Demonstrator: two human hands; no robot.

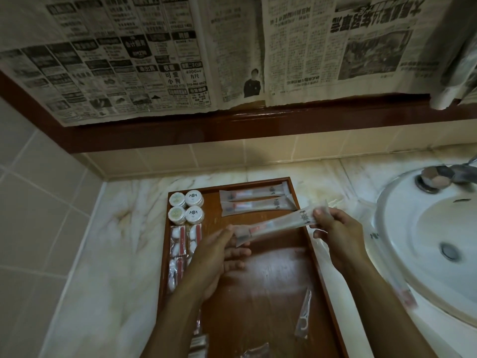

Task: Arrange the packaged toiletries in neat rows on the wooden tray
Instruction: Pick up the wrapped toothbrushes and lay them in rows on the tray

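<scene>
A wooden tray point(273, 270) lies on the marble counter. Both hands hold one long translucent toothbrush packet point(278, 224) slantwise above the tray: my left hand point(216, 257) pinches its lower left end, my right hand point(335, 228) grips its upper right end. Two matching toothbrush packets point(254, 193) lie in parallel at the tray's far right. Several round white soap packs point(186, 206) sit in a square at the far left corner. Below them, clear packets with white and red contents point(182, 241) line the left edge. A small razor packet point(304, 316) lies loose near the front right.
A white sink basin point(423, 241) with a metal tap point(436, 177) sits close to the tray's right side. Tiled walls close in the left and back. Newspaper point(180, 52) covers the mirror above a brown frame. More packets point(198, 342) lie at the tray's front left.
</scene>
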